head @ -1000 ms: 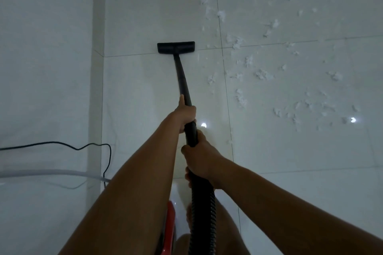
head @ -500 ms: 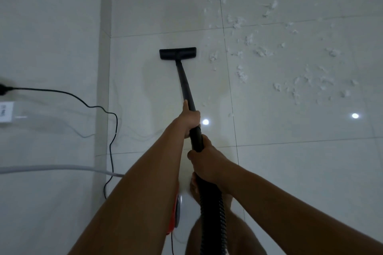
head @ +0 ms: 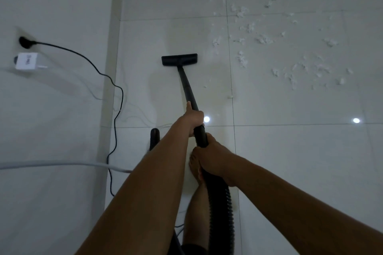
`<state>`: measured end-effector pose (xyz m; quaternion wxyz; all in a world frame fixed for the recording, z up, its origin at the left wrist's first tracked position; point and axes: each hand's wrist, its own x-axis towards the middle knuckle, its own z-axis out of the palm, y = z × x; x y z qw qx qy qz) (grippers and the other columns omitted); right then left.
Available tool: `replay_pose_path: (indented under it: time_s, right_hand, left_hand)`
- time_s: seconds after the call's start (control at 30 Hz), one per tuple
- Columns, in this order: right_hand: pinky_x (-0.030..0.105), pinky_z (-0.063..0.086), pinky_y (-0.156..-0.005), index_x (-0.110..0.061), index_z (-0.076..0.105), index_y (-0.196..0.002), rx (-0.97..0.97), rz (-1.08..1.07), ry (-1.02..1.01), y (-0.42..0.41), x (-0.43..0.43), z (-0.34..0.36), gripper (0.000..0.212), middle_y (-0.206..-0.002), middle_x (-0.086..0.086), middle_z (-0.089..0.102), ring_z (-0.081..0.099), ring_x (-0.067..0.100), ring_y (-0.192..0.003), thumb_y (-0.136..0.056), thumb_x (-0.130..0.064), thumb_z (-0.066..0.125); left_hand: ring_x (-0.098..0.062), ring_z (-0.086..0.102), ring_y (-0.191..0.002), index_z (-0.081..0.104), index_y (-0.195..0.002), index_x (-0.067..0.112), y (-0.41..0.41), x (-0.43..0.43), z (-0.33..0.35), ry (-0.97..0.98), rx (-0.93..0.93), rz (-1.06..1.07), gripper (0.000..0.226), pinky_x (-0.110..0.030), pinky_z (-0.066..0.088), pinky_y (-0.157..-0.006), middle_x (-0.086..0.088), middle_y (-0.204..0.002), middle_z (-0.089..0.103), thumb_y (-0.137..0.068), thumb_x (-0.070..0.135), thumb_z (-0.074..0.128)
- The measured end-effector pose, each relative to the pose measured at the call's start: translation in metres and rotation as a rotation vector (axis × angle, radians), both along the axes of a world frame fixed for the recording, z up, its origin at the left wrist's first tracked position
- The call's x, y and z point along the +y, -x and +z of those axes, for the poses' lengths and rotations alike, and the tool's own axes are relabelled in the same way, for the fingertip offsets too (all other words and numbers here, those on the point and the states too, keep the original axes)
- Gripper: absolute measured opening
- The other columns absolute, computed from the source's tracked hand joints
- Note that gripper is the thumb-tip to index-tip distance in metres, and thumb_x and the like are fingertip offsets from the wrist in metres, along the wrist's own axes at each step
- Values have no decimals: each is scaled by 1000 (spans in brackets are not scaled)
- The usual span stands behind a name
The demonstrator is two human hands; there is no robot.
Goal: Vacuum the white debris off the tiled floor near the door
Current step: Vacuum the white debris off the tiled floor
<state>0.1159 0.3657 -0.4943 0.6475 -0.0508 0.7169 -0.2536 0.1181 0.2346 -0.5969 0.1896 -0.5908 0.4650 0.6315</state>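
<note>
Black rigid plastic forms the vacuum wand, which is gripped by the left hand with fingers wrapped round it. The right hand is curled round the cuff where the ribbed hose begins. The flat rectangular nozzle is set on the glossy tiled floor, left of a grout line. Fluffy white debris is scattered to its right and beyond, apart from it. A black cable is trailed along the wall edge. The hose is cut off below.
</note>
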Motion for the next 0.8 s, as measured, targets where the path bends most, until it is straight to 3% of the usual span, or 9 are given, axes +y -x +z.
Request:
replay_pose_path:
  time_s: [0.17, 0.37, 0.43, 0.5, 0.57, 0.67, 0.73, 0.8]
  right_hand:
    - [20, 48, -42, -31, 23, -160, -2, 15, -12, -34, 48, 21, 62, -108, 13, 65, 61, 15, -63, -106, -31, 53]
    - [19, 49, -39, -28, 30, -154, -34, -40, -54, -71, 88, 28, 57, -110, 18, 67, 64, 19, -62, -104, -31, 56]
    - [21, 50, -39, -26, 26, -157, -25, -10, -56, -82, 98, 27, 62, -120, 18, 66, 66, 20, -64, -103, -33, 56]
    - [26, 57, -44, -21, 25, -159, -12, 28, -32, -93, 106, 28, 72, -140, -1, 50, 70, 21, -66, -97, -41, 57]
    - [31, 60, -48, -19, 25, -159, -31, 30, -16, -102, 114, 29, 79, -129, -10, 30, 71, 20, -60, -91, -44, 57]
    - [26, 53, -44, -13, 33, -155, -43, -6, -5, -113, 125, 39, 64, -127, -5, 28, 66, 18, -50, -97, -31, 54]
    - [25, 52, -43, -8, 45, -143, -46, -14, 6, -116, 132, 56, 46, -134, 4, 43, 63, 21, -52, -100, -21, 51]
    - [23, 50, -42, -4, 55, -126, -46, -13, 15, -117, 136, 77, 29, -128, 16, 54, 59, 22, -54, -100, -14, 48]
  left_hand:
    - [-17, 51, -73, -12, -158, 46, -38, 50, 8, -34, -11, 30, 87, -33, 50, -62, -21, -141, 54, -101, 8, 42]
    - [-19, 53, -73, -14, -157, 44, -76, 90, 11, -28, -32, 1, 89, -37, 53, -79, -23, -145, 52, -99, 7, 41]
    - [-20, 55, -75, -14, -157, 45, -87, 100, 13, -28, -35, 24, 90, -38, 54, -84, -22, -149, 48, -97, 6, 41]
    - [-24, 63, -93, -14, -157, 46, -97, 110, 17, -38, -44, 32, 91, -40, 55, -95, -22, -151, 46, -97, 7, 42]
    - [-32, 60, -123, -15, -155, 49, -106, 116, 12, -32, -75, 21, 96, -45, 53, -102, -21, -152, 45, -92, 10, 46]
    - [-33, 57, -127, -13, -155, 50, -116, 126, 20, -44, -123, -12, 99, -45, 57, -95, -19, -153, 43, -87, 14, 49]
    - [-31, 59, -119, -12, -159, 41, -121, 135, 40, -27, -111, -57, 87, -38, 58, -77, -18, -151, 42, -98, 13, 44]
    - [-31, 58, -118, -11, -160, 38, -124, 139, 47, -16, -105, -79, 82, -35, 55, -69, -17, -154, 38, -102, 13, 40]
